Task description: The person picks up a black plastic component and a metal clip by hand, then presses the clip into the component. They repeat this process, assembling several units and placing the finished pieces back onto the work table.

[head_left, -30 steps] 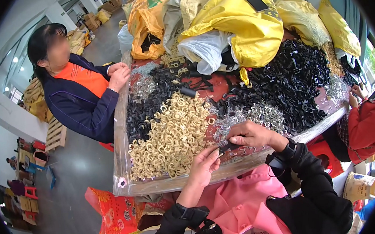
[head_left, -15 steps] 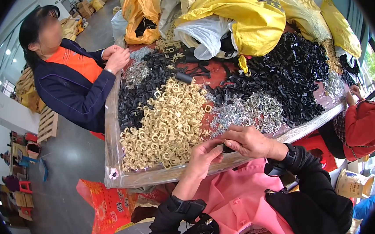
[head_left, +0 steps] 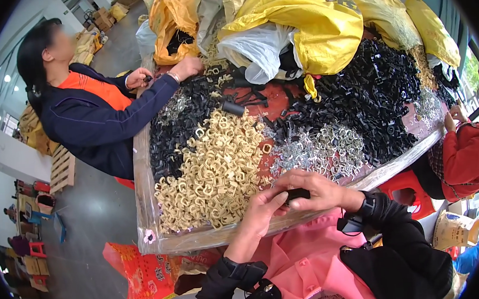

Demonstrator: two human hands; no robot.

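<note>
A small black plastic part (head_left: 297, 194) is held between my two hands, just over the table's near edge. My left hand (head_left: 262, 210) pinches its left end with thumb and fingertips. My right hand (head_left: 322, 190) closes around it from the right, thumb along the near side; some of its fingers are hidden. Left of my hands lies a heap of beige plastic rings (head_left: 213, 168). Just beyond them is a pile of silver metal clips (head_left: 329, 148), with a large heap of black plastic parts (head_left: 381, 93) behind and to the right.
Plastic film wraps the table's raised rim (head_left: 201, 240). Yellow sacks (head_left: 320, 30) and an orange bag (head_left: 173, 20) stand at the far side. A co-worker in a dark jacket (head_left: 85, 114) works at the left; another in red (head_left: 462, 157) sits at the right. A red bag (head_left: 142, 275) stands below the rim.
My hands have turned the black part, so more of it shows. The co-worker at the left has parted their hands and reaches one over the table. The view has shifted slightly.
</note>
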